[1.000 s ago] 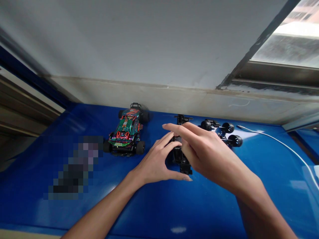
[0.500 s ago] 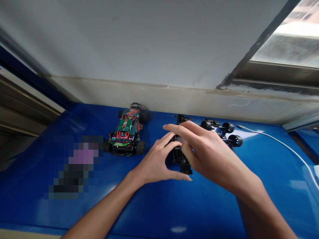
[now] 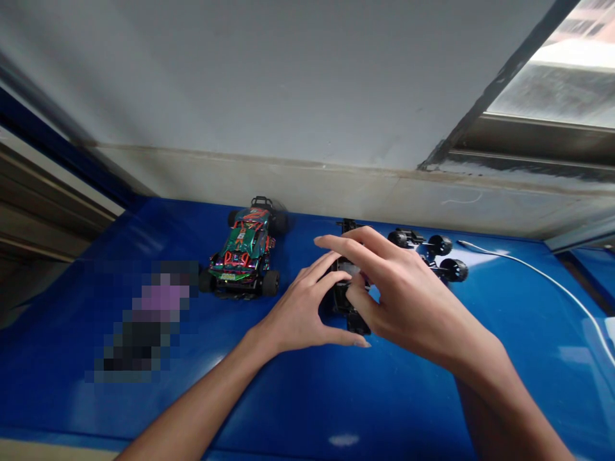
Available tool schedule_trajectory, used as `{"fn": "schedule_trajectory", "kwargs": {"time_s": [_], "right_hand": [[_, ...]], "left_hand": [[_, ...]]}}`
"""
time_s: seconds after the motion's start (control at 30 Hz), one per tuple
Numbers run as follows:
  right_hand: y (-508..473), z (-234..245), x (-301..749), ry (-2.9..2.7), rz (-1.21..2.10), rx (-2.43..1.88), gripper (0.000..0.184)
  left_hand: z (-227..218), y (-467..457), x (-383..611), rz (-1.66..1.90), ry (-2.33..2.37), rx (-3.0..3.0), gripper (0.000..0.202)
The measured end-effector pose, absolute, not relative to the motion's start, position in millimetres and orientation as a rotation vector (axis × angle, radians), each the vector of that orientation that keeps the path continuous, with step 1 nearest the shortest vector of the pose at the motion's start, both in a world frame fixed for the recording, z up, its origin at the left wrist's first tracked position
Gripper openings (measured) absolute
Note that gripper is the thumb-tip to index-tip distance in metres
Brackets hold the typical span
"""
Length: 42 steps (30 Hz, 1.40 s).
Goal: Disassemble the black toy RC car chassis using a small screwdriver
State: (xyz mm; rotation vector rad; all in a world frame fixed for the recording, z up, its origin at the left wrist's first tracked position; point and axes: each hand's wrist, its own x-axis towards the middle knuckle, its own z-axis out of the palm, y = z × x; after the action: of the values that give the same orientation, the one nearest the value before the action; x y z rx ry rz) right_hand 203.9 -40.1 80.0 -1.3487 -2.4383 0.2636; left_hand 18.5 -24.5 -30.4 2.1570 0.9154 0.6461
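A black toy car chassis [image 3: 343, 299] lies on the blue table, largely covered by my hands. My left hand [image 3: 298, 315] curves round its left side, fingers on its middle and thumb reaching past the near end. Over the chassis from the right comes my right hand [image 3: 406, 291]. Its forefinger stretches out to the left, while the thumb and a bent finger close together low over the middle of the chassis. Whatever lies in that pinch is hidden. Black wheels on axles [image 3: 439, 256] sit just behind my right hand.
A green and red toy car [image 3: 245, 246] stands on the blue table [image 3: 288, 403] to the left. Left of it is a pixelated purple and dark patch [image 3: 154, 320]. A white cable [image 3: 542, 275] runs along the right side. A pale wall [image 3: 288, 96] rises behind the table.
My right thumb and bent finger have shifted slightly over the chassis, and the gap under the hand looks wider. My left hand stays in place.
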Motion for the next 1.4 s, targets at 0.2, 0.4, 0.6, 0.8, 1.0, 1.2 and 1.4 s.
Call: {"fn": "schedule_trajectory", "kwargs": {"time_s": [0.2,0.4,0.6,0.8,1.0,1.2,1.4], "right_hand": [[-39.6,81.1,203.9,-2.459,0.276,-1.392,0.057],[-41.0,82.8,204.5,-2.469,0.295,-1.351,0.069],[-42.0,83.4,203.7,-2.464,0.303,-1.355,0.053],[-39.9,82.0,204.2,-2.455,0.299,-1.367,0.063],[-39.5,82.5,201.5,-2.45,0.301,-1.353,0.054],[-39.9,83.9,204.4,-2.44,0.307,-1.375,0.061],[-40.4,86.1,202.8,-2.45,0.311,-1.379,0.06]], "left_hand": [[-28.8,-25.1,18.4,0.616,0.924,2.139,0.112],[-28.2,-24.2,19.0,0.66,0.897,2.133,0.1],[-28.5,-24.6,19.1,0.63,0.916,2.14,0.103],[-28.8,-24.0,18.7,0.632,0.92,2.157,0.104],[-29.3,-23.6,19.3,0.664,0.895,2.156,0.1],[-31.6,-23.7,17.8,0.618,0.935,2.148,0.104],[-31.5,-23.2,18.3,0.634,0.913,2.155,0.111]]}}
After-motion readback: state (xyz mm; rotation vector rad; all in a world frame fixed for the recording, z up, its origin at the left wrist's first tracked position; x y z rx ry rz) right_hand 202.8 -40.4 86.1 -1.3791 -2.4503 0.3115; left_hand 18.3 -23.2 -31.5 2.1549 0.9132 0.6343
